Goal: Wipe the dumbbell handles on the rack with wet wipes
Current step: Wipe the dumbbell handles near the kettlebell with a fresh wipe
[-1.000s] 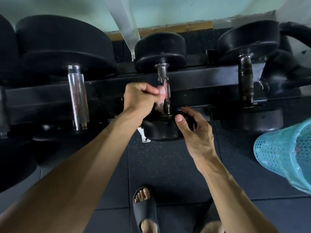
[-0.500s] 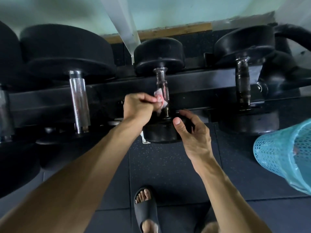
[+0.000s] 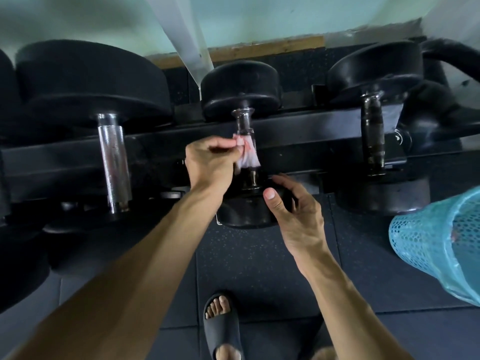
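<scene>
The small black dumbbell with a slim chrome handle (image 3: 244, 131) lies across the black steel rack rail (image 3: 311, 131), in the middle of the row. A crumpled white-and-pink wet wipe (image 3: 248, 157) is wrapped around the middle of that handle, and the left hand (image 3: 210, 165) pinches it there between thumb and curled fingers. Chrome shows bare above the wipe and below it, so this handle looks only partly covered. The right hand (image 3: 296, 209) cups the near black rubber head (image 3: 246, 211) of the same dumbbell, thumb on its face and fingers curled round its rim, seemingly steadying it.

Left of this dumbbell, a large one with a thick knurled silver handle (image 3: 114, 162) rests on the rail. To the right sits one with a dark, tarnished handle (image 3: 372, 136). Nothing shows whether either has been wiped. The job is mid-way at best: one handle in hand, at least its ends left.

Further right stands a pale blue mesh waste basket (image 3: 428, 245).
</scene>
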### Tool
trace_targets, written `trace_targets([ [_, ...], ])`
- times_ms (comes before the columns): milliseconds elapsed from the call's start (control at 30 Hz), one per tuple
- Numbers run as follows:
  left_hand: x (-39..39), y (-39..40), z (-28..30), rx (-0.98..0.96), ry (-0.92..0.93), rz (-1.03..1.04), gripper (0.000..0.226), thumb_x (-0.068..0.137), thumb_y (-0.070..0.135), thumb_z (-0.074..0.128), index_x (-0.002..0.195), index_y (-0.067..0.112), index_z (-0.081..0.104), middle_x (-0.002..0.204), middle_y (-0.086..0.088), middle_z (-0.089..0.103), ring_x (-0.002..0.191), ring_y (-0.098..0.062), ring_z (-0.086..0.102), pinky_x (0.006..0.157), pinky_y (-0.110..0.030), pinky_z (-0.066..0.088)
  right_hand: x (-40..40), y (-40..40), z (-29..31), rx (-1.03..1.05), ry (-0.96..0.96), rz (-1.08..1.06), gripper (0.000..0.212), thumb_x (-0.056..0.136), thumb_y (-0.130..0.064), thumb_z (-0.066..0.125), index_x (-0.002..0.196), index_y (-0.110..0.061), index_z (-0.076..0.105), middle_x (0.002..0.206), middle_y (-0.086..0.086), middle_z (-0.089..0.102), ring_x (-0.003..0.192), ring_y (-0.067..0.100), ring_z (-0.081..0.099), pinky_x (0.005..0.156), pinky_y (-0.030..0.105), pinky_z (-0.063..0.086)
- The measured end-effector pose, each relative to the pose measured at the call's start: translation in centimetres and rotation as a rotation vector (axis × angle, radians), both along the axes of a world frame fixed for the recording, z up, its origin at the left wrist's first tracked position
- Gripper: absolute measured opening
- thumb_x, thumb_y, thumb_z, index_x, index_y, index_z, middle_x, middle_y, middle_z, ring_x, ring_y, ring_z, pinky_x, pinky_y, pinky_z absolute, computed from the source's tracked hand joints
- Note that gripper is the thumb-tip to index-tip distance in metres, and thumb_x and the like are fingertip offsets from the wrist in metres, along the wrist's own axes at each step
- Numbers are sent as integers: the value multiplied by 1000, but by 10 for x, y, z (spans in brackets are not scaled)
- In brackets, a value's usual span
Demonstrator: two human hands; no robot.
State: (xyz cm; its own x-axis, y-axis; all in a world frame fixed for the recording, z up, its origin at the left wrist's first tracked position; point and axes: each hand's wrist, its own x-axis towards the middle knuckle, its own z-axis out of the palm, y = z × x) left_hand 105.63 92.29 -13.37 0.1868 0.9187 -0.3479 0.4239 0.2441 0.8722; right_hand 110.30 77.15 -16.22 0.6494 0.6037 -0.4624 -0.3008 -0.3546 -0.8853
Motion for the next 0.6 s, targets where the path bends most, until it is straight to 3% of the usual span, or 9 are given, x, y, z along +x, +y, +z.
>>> trace_targets([
  [133, 30, 24, -1, 35, -64, 143, 26, 72, 14, 88, 61, 27, 70, 70, 9, 73, 72, -5, 72, 83, -23, 58, 3, -1, 0, -25, 4, 16, 51, 66, -63, 71, 111, -40, 68, 133, -13, 61, 130, 7, 51, 116, 39, 37],
  [267, 4, -4, 3, 2, 31, -36, 17, 74, 15, 87, 72, 24, 72, 72, 12, 71, 65, 8, 66, 66, -6, 48, 2, -1, 1, 10, 9, 13, 52, 65, -67, 74, 109, -41, 70, 132, -10, 62, 126, 7, 56, 112, 38, 43],
  [333, -4, -10, 2, 29, 62, -119, 20, 73, 17, 87, 69, 27, 71, 65, 12, 71, 65, 7, 66, 66, -6, 48, 3, 0, 3, 7, 12, 19, 48, 67, -59, 73, 110, -38, 69, 130, -9, 63, 123, 6, 57, 110, 36, 45],
  [467, 22, 13, 2, 98, 27, 14, 24, 71, 16, 88, 64, 28, 69, 59, 2, 71, 66, -10, 72, 77, -22, 57, 5, -2, 6, -32, -6, 55, 50, 66, -61, 69, 112, -40, 66, 133, -15, 59, 130, 3, 50, 115, 33, 38],
  [600, 23, 5, 5, 153, 53, 8, 28, 75, 14, 85, 65, 30, 65, 66, 6, 71, 59, 3, 66, 61, -7, 48, 7, -3, 4, -22, 2, 61, 48, 67, -61, 70, 111, -40, 66, 132, -16, 60, 129, 1, 49, 114, 29, 36],
])
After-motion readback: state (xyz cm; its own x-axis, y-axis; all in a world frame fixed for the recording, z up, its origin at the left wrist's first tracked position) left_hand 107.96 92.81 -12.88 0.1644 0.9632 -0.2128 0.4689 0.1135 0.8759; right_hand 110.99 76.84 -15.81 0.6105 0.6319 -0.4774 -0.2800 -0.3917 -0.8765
